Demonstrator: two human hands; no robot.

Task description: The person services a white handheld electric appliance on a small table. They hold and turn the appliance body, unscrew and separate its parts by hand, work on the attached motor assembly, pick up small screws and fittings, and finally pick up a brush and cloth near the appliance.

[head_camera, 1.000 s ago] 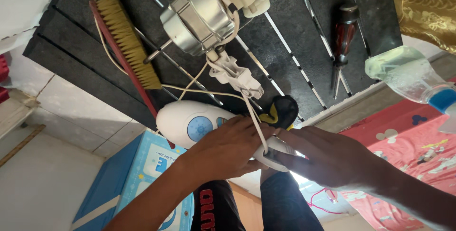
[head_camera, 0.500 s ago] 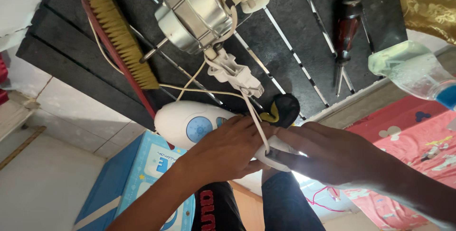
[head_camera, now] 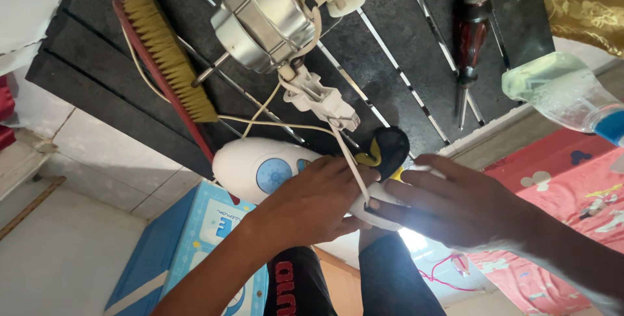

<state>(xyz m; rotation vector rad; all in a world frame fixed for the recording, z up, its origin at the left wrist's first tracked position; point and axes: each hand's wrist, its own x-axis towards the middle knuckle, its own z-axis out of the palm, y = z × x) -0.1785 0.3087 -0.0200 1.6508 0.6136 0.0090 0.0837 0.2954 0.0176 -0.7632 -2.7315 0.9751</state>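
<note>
**A:** In the head view, your left hand (head_camera: pixel 312 202) lies over the white plastic housing (head_camera: pixel 260 171) with the blue dial, fingers curled round its narrow end. Your right hand (head_camera: pixel 455 209) meets it from the other side, fingertips pinched at the same end, right where the thin white cable (head_camera: pixel 348 153) runs in. The housing sits at the near edge of the black slatted mat (head_camera: pixel 84 69), just below the metal motor (head_camera: pixel 260 20).

**B:** How will it handle?

**A:** I'd judge it light, hollow and stiff, a smooth shell that could slip. Hold the body itself; the cable looks thin and tugs on the motor. The yellow-and-black tool (head_camera: pixel 387 150) lies touching your fingers.

**B:** Anything changed from a second ago?

**A:** Very little. Both hands keep the same grip on the housing; the brush (head_camera: pixel 172 56) and screwdriver (head_camera: pixel 469 39) lie where they were. Only the view has shifted slightly.
</note>
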